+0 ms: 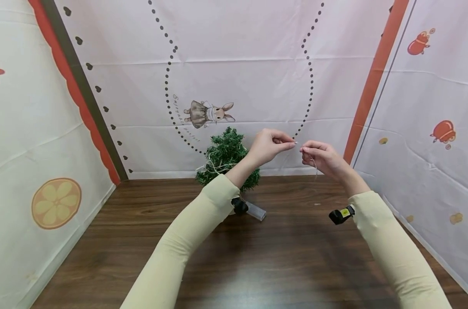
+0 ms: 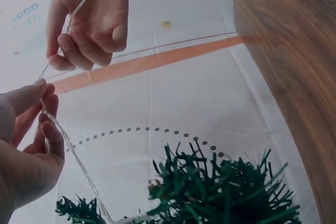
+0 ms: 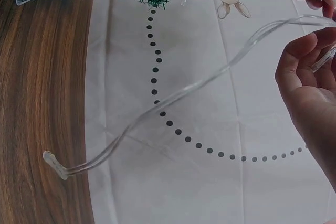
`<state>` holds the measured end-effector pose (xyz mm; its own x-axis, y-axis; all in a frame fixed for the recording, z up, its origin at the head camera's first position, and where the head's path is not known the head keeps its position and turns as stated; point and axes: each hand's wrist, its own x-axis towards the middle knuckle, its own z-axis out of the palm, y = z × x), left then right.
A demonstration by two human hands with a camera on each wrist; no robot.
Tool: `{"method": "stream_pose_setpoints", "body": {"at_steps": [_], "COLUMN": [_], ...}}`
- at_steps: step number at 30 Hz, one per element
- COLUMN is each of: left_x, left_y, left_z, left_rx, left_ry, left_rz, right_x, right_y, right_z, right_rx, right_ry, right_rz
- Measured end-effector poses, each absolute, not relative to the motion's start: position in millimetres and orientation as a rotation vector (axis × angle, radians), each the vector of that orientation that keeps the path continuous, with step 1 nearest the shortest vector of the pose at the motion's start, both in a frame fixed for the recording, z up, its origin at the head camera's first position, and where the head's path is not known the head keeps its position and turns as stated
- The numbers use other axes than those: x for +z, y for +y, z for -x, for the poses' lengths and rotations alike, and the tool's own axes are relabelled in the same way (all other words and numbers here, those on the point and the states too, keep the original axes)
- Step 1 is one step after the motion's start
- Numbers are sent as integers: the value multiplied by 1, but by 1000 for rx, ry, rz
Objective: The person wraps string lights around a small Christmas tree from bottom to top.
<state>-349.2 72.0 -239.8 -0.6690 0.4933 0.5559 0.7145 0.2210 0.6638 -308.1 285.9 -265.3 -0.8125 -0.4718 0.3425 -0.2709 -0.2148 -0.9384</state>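
My left hand (image 1: 271, 145) pinches a thin clear wire (image 2: 84, 170) between thumb and fingertips, to the right of a small green artificial tree (image 1: 227, 148). From that pinch, the wire slopes down to the tree's branches in the left wrist view. A short gap away, my right hand (image 1: 323, 158) grips the same wire with curled fingers. Beyond the right hand the wire's loose end hangs down, tipped by a small clear piece (image 3: 55, 165) in the right wrist view. Pale loops of wire (image 1: 214, 165) lie across the tree's front.
A clear plastic box (image 1: 255, 211) lies on the brown wooden table (image 1: 288, 257) by the tree's foot, partly behind the left wrist camera (image 1: 239, 205). Printed cloth (image 1: 241, 77) hangs behind the table and along both sides.
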Motion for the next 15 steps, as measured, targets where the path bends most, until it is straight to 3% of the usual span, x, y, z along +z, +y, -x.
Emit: {"method": "stream_pose_setpoints", "body": {"at_steps": [15], "left_x": [-226], "left_y": [54], "left_z": [354], "left_rx": [-1503], "left_ry": [-2388], "left_rz": [1037], "right_x": [-274], "right_y": [292], "right_z": [315], "right_rx": [-2243], "right_ry": [1816], "right_rz": [757]}}
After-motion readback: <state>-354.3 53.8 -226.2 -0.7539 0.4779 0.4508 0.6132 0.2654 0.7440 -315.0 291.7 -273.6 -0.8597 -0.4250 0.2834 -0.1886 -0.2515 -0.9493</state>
